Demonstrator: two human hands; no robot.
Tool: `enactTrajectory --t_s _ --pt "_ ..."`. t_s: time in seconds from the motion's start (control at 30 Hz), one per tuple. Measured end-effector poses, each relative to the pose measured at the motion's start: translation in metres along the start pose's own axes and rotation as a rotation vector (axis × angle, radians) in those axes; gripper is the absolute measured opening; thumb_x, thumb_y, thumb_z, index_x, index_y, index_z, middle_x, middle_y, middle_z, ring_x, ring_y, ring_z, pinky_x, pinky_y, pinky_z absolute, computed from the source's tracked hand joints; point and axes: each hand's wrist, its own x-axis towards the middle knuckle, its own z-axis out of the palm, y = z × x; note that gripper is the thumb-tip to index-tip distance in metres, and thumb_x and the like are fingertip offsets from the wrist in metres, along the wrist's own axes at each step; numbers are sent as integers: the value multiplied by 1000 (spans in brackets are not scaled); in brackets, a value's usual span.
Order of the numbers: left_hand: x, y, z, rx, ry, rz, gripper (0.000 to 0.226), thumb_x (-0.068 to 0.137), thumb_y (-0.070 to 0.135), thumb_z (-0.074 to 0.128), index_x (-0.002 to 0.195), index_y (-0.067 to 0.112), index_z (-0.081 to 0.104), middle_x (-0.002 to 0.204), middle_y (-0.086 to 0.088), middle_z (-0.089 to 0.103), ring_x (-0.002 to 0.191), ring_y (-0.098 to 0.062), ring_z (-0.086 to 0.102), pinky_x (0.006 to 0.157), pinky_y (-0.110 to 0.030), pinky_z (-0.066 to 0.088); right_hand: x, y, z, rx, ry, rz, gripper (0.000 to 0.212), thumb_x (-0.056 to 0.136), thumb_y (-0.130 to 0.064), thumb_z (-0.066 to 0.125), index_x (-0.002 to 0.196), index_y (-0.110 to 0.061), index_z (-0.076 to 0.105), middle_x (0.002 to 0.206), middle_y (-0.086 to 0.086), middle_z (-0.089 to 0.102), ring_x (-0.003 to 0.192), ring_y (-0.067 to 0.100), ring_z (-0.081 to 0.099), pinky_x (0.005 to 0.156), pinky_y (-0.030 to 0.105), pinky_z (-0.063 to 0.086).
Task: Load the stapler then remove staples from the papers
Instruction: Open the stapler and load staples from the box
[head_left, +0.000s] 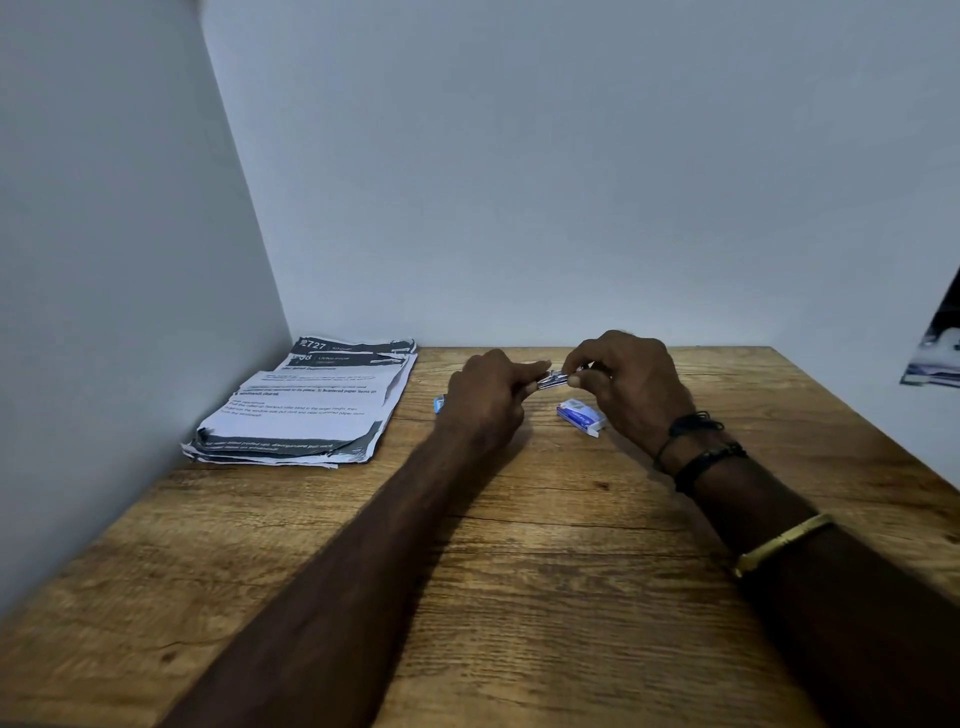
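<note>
Just above the centre of the frame, both hands meet over the far part of the wooden table (519, 597). The left hand (485, 400) is curled closed around one end of a small metallic stapler (551, 380), of which only a short shiny stretch shows between the two hands. The right hand (631, 382) pinches the other end of that stretch between thumb and fingertips, the remaining fingers bent; whether it holds staples as well cannot be told. Directly below the right hand's fingers, a small blue-and-white staple box (582, 415) lies on the table, just beside the hand. A sliver of a blue object (439, 403) peeks out at the left edge of the left hand. In the left middle of the frame, well apart from the hands, a stack of printed papers (306, 405) with ragged edges rests against the wall corner.
</note>
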Motion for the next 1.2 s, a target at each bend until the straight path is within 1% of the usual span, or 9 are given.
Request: enactTrajectory --t_s 0.17,0.23,0.3,0.33,0.5,1.0,1.07,1.13,1.2 --pt "-4 -2 1 -208 65 -72 29 96 28 64 124 23 71 106 -4 74 93 -18 64 84 -31 49 1 -2 -1 8 7 -7 6 84 -11 76 88 -15 79 83 10 70 80 26 62 76 38 48" --pt "-4 -2 2 -303 53 -115 20 97 35 61 98 23 77 85 4 73 77 -11 59 73 -28 44 0 -2 -2 12 7 -13 6 84 -11 76 88 -15 79 84 10 71 81 27 63 76 40 49" --pt "-4 -1 0 -355 55 -153 34 98 39 58 67 27 69 59 10 59 61 -8 50 61 -28 35 -1 -4 -1 31 5 -22 6 85 -11 76 88 -14 79 84 10 71 80 26 63 76 42 50" --pt "-4 -1 -1 -371 56 -175 38 97 39 59 62 26 66 55 8 56 58 -8 49 59 -29 33 -1 -5 -1 44 5 -28 6 85 -10 76 88 -14 79 84 9 71 80 26 63 76 42 50" --pt "-5 -4 -4 -438 62 -222 31 92 42 68 82 15 81 78 -6 76 69 -13 61 61 -27 39 -2 -8 1 61 -2 -37 7 85 -10 75 87 -15 79 84 9 71 80 25 63 76 43 50" --pt "0 -3 -2 -457 -2 -316 23 89 39 71 80 19 79 69 6 69 66 -6 57 58 -26 37 -2 -5 2 86 0 47 11 81 -13 81 90 -16 74 84 3 72 79 23 65 78 43 54" --pt "1 -3 -2 -461 -40 -305 23 91 33 66 82 17 80 78 -2 74 73 -13 62 63 -34 47 -2 -3 4 91 10 57 11 81 -13 81 90 -16 75 85 2 74 78 22 66 78 42 54" --pt "1 -4 -4 -471 -83 -289 23 92 28 65 85 12 79 87 -9 77 81 -24 69 78 -45 56 -3 -1 5 84 17 68 9 82 -14 81 90 -16 77 85 2 75 79 20 67 80 41 55" --pt "1 -5 -6 -518 -108 -277 21 94 23 67 90 6 79 90 -12 78 79 -26 70 85 -47 59 -3 1 7 85 10 80 9 82 -15 81 90 -17 78 86 3 76 82 20 70 81 42 56"
